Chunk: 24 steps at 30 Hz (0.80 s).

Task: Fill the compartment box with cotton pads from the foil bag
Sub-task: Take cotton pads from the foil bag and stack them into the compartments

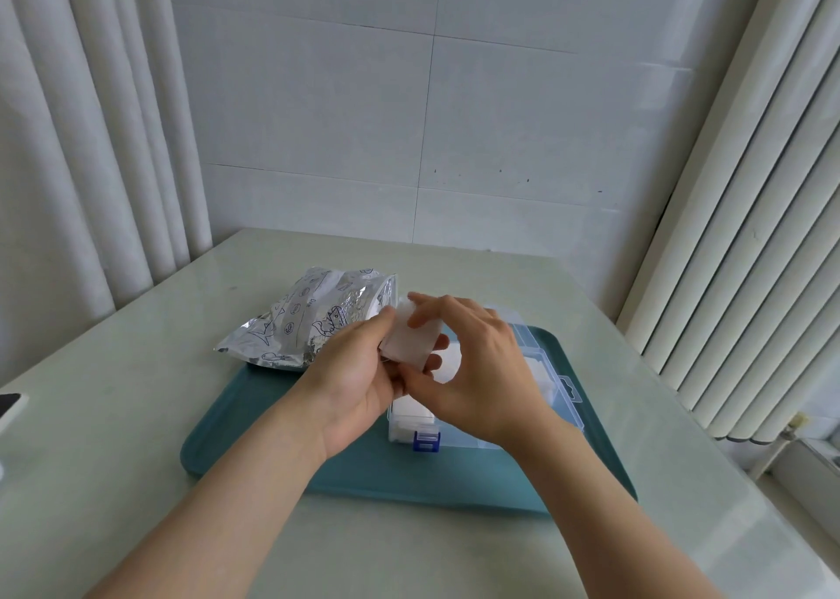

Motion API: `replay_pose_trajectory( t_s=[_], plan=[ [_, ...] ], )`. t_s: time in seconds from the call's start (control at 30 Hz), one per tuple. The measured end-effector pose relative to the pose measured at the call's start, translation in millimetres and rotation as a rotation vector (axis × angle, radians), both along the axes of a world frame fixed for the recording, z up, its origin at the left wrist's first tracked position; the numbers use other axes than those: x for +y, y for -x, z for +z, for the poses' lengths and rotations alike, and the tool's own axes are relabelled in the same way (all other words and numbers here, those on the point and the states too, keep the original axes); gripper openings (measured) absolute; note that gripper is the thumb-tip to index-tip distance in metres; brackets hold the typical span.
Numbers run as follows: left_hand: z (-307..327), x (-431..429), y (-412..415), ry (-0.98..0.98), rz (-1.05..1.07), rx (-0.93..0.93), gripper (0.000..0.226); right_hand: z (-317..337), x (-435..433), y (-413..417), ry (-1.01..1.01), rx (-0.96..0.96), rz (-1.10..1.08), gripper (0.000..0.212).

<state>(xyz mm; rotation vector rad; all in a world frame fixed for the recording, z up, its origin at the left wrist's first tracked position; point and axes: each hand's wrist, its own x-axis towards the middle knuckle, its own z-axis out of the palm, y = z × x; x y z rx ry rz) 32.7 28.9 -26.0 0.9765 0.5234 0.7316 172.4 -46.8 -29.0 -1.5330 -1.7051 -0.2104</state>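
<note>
A stack of white square cotton pads [409, 341] is held above the clear compartment box [552, 387]. My left hand [352, 375] grips the stack from the left and below. My right hand [477, 371] pinches it from the right, fingers over its top edge and thumb below. The silver foil bag [309, 321] lies on its side to the left, its mouth towards the hands. The box sits on a teal tray [254, 444], has a blue latch [426, 441] at its front, and holds white pads in the compartments that show. My hands hide much of the box.
The tray rests on a pale green table [136, 485]. A dark-screened device [11, 405] lies at the left table edge. Curtains hang at left, a ribbed radiator stands at right, and a tiled wall is behind.
</note>
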Motion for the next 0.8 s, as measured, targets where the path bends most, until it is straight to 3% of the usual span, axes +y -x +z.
replay_pose_trajectory(
  t_s=[0.17,0.33,0.43,0.5,0.6,0.7,0.8],
  plan=[
    [-0.9,-2.1,-1.2,-0.063,-0.029,-0.011,0.046,1.0,-1.1,4.1,0.043,0.059,0.114,0.040],
    [-8.8,-2.2,-5.0,-0.165,0.058,0.055,0.043,3.7,1.0,2.9,0.034,0.329,0.031,0.038],
    [-11.6,-5.3,-6.9,-0.286,0.113,0.101,0.036,8.0,3.3,-1.5,0.119,0.471,0.027,0.021],
    [-10.9,-7.6,-6.9,-0.417,0.154,0.147,0.030,11.0,3.1,-4.5,0.117,0.614,0.071,0.010],
    [-17.3,-5.1,-6.6,-0.735,0.328,0.310,0.018,14.4,2.8,-12.0,0.034,0.784,0.045,0.013],
    [-25.0,-0.8,-3.9,-1.068,0.520,0.511,0.021,11.5,4.5,-23.8,-0.012,0.779,-0.116,0.021],
    [-29.5,0.6,-2.9,-1.209,0.518,0.647,0.032,6.6,5.1,-33.6,0.026,0.740,-0.250,0.027]
  ],
)
